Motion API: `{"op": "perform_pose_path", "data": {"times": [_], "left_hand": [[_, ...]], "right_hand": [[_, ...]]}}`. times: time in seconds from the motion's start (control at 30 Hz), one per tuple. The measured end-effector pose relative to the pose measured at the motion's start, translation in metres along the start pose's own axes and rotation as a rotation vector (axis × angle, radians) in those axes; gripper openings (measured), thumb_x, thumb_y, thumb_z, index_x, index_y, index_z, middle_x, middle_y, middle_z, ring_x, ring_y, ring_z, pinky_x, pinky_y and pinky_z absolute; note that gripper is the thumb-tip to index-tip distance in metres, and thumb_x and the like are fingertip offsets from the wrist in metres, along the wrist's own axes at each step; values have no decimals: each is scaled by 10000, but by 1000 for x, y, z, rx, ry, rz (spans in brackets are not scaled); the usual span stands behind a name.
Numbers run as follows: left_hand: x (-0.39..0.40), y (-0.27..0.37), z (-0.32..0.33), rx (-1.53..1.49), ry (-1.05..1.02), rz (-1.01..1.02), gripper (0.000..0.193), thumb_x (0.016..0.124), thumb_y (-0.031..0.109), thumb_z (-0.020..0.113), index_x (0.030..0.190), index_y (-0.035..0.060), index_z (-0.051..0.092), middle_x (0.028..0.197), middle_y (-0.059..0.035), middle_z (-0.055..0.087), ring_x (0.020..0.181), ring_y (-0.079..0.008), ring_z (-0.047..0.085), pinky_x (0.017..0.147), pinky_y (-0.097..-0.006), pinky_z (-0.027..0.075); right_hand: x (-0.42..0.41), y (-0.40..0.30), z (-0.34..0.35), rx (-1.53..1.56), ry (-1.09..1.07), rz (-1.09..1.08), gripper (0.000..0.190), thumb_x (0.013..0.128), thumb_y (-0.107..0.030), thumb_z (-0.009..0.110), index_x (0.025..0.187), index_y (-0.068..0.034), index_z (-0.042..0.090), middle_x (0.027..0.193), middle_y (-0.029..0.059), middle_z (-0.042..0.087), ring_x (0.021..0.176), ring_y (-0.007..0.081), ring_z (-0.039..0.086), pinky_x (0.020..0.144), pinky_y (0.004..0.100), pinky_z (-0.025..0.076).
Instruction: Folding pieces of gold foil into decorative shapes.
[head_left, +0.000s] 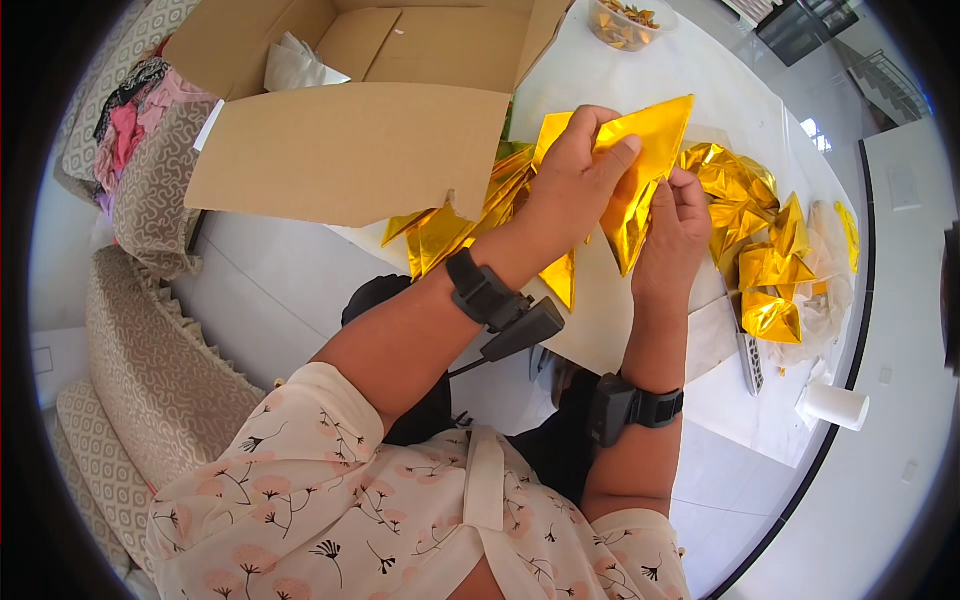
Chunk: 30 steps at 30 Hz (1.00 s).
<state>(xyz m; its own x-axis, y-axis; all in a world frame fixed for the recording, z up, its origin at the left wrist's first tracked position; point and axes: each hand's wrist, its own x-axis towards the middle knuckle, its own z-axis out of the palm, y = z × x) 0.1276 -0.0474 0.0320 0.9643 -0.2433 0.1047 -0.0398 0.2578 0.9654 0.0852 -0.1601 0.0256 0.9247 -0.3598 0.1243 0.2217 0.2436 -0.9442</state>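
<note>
Between my two hands is a folded piece of gold foil paper (651, 135), its pointed tip up and to the right. My left hand (589, 161) grips its left side, the thumb lying flat on the foil. The fingertips of my right hand (679, 214) pinch its lower right edge. More folded gold pieces (450, 236) lie on the white-covered table under and left of my left hand, partly hidden by my forearm and a box flap. A group of shaped gold foil pieces (772, 255) lies right of my right hand.
An open cardboard box (345, 154) with a silvery folded piece (300, 66) stands at the upper left. A clear plastic tub (626, 26) of small gold pieces is at the far edge. A knife with a patterned handle (751, 364), a plastic bag (825, 307) and a white roll (836, 405) lie on the right.
</note>
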Motion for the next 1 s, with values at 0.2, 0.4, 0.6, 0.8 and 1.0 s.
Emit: {"op": "perform_pose_path", "data": {"times": [0.2, 0.4, 0.6, 0.8, 1.0], "left_hand": [[-1, -2, 2, 276, -48, 255, 616, 938, 278, 636, 1426, 28, 356, 1390, -177, 450, 1252, -243, 459, 1036, -341, 394], [-3, -9, 5, 574, -26, 386, 643, 957, 287, 598, 1446, -19, 314, 1415, -224, 431, 1310, -331, 430, 1099, -385, 332], [-2, -11, 4, 598, -4, 456, 502, 1002, 230, 501, 1389, -72, 395, 1358, -255, 487, 1271, -375, 459, 1080, -403, 351], [-1, -5, 1, 780, 33, 475, 406, 999, 205, 439, 1294, -68, 496, 1234, -233, 586, 1189, -382, 516, 1033, -451, 386], [1, -7, 1, 746, 89, 490, 387, 1011, 205, 413, 1260, -57, 550, 1204, -232, 607, 1168, -371, 536, 1018, -448, 399]], "right_hand": [[1, 8, -2, -273, 82, -226, 56, 938, -51, 600, 953, 3, 600, 867, 28, 647, 732, 60, 587, 674, 205, 482], [-2, 6, 6, -576, 90, -397, 69, 888, -78, 651, 891, -19, 616, 738, 38, 619, 636, 91, 585, 605, 228, 484], [-1, 7, 4, -614, 98, -324, 83, 893, -88, 657, 878, -18, 615, 718, 37, 612, 619, 100, 584, 595, 234, 484], [0, 8, 1, -613, 100, -386, 97, 905, -99, 655, 875, -15, 614, 727, 40, 622, 621, 100, 587, 598, 237, 486], [2, 8, -1, -575, 150, -353, 129, 924, -115, 640, 868, -5, 604, 717, 20, 593, 614, 75, 528, 577, 225, 443]]}}
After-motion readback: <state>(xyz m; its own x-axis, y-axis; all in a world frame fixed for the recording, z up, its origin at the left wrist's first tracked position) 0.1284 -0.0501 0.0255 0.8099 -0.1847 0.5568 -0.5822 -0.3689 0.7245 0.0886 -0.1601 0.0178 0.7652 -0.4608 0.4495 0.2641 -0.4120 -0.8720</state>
